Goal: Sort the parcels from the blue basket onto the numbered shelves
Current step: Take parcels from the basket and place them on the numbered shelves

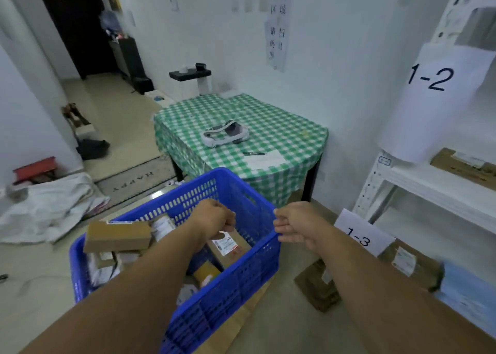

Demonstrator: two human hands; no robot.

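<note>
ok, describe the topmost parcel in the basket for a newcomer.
Find the blue basket on the floor before the green checked table. At its left side lies a long cardboard box. It alone sits atop the pile, at rim height.

One blue basket (pixel 241 286), its parcels (pixel 116 235) too heaped to count; two hands, left hand (pixel 214 216) and right hand (pixel 295 226); two shelf signs, 1-2 (pixel 429 77) and 1-3 (pixel 359 237); one table (pixel 281 122), one pen (pixel 253 153), one headset (pixel 225 133).

Blue perforated basket (pixel 249 267) holds jumbled brown cardboard parcels (pixel 118 235), near white shelves (pixel 429 187) labelled 1-2 and 1-3.
</note>
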